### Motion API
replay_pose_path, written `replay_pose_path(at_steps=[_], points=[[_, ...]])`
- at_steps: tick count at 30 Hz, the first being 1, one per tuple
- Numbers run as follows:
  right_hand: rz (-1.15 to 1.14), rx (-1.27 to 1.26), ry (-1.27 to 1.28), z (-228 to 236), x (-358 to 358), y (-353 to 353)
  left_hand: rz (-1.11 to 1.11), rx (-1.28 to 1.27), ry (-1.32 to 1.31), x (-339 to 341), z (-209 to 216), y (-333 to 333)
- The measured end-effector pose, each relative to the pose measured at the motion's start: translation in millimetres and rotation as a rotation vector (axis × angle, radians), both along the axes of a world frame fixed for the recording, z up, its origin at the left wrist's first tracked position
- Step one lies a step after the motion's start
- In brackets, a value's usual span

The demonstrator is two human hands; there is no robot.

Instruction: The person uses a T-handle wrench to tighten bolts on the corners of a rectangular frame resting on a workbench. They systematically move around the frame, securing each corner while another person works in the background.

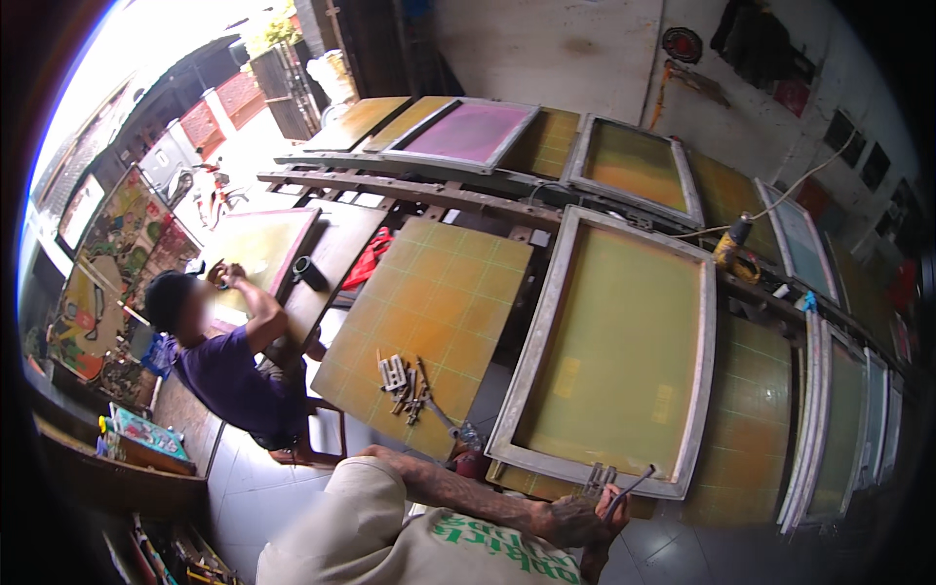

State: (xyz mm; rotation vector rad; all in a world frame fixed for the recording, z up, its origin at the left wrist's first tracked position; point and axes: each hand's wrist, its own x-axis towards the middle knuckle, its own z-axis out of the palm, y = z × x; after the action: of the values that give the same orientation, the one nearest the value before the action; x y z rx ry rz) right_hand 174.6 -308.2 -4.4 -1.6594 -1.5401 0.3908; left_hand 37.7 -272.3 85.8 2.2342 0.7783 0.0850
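At the near edge of a large framed printing screen (624,341), my two hands are close together. My left hand (568,522), at the end of a tattooed forearm, is closed at a metal clamp (595,478) on the frame's near rail; its fingertips are partly hidden. Just right of it, my right hand (614,517) is wrapped round a dark wrench (629,491) with a bent upper end, which points up and to the right. The screen has a pale, worn frame and yellow-green mesh.
Left of the screen, a yellow gridded board (429,302) carries several metal clamp parts (398,380) and another wrench (441,414). More screens lean at right (829,419). A co-worker (239,380) in a purple shirt sits at left beside another screen (255,253). A yellow heat gun (733,244) stands beyond.
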Motion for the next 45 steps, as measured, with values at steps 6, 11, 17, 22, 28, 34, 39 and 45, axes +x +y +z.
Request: replay_pose_path(at_steps=[6, 11, 17, 22, 28, 34, 39, 45], points=[[0.051, 0.001, 0.023, -17, 16, -2, 0.132, 0.322, 0.038, 85, -48, -12], [0.062, -0.001, 0.115, -32, 39, -3, 0.056, 0.377, -0.005, 59, 35, 23], [0.228, 0.100, -0.135, -39, 19, 9, -0.224, 0.265, 0.262, -6, 16, 39], [0.018, -0.035, 0.090, -45, 20, 3, -0.110, 0.240, 0.075, 22, -6, 27], [0.094, -0.048, 0.062, -48, 29, 1, 0.271, 0.106, -0.611, -2, 17, 66], [0.082, -0.294, 0.088, -21, 24, 3, 0.029, -0.327, -0.575, -23, -41, 95], [0.081, -0.355, 0.080, -21, 33, 7, 0.035, -0.188, -0.529, -9, -62, 87], [0.224, -0.375, -0.145, -21, 37, 0, 0.149, -0.250, -0.736, -2, -92, 72]])
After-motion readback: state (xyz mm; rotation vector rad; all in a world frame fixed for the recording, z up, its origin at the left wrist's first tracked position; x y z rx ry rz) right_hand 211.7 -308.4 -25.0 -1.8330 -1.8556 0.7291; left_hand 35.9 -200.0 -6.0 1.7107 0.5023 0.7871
